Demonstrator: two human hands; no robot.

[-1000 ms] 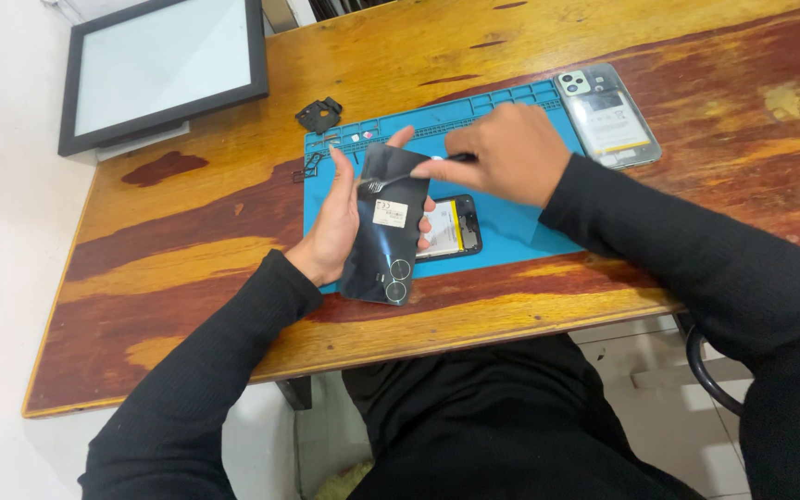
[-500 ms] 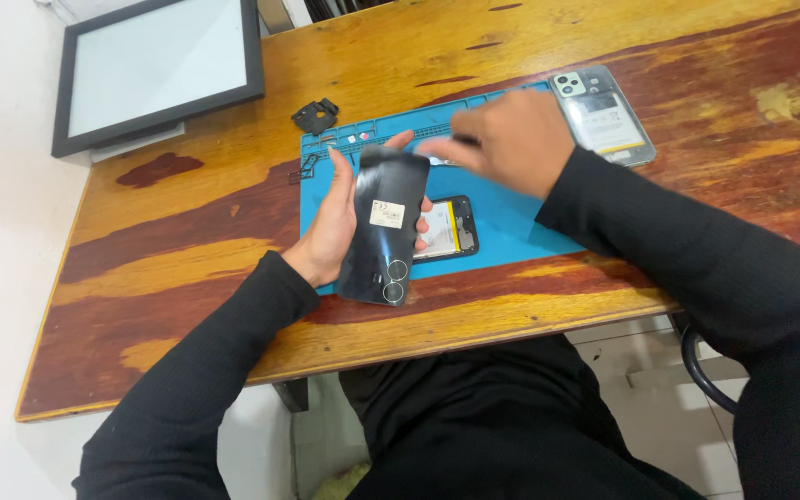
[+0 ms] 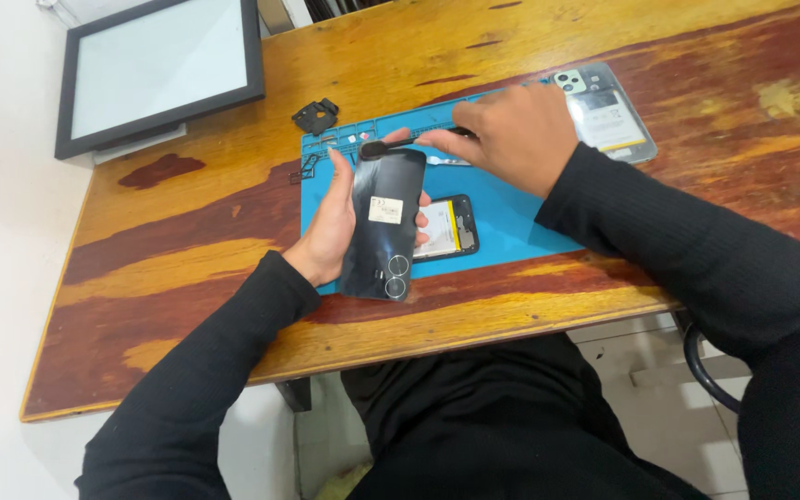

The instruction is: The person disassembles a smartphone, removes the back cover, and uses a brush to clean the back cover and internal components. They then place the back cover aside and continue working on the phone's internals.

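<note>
The left hand [image 3: 331, 222] is wrapped around one glossy black phone back cover [image 3: 383, 222] with two round camera rings, holding it tilted above the blue silicone repair mat [image 3: 511, 208] on the reddish-brown wooden worktop [image 3: 187, 241]. The right hand [image 3: 511, 134] is closed on one thin black-tipped tool [image 3: 391, 145], its tip at the cover's top edge. Two more phones lie flat — an opened one with a yellow strip [image 3: 446, 227] on the mat, a clear-cased pale green one [image 3: 604, 111] just beyond — plus one dark-framed screen panel [image 3: 164, 69].
</note>
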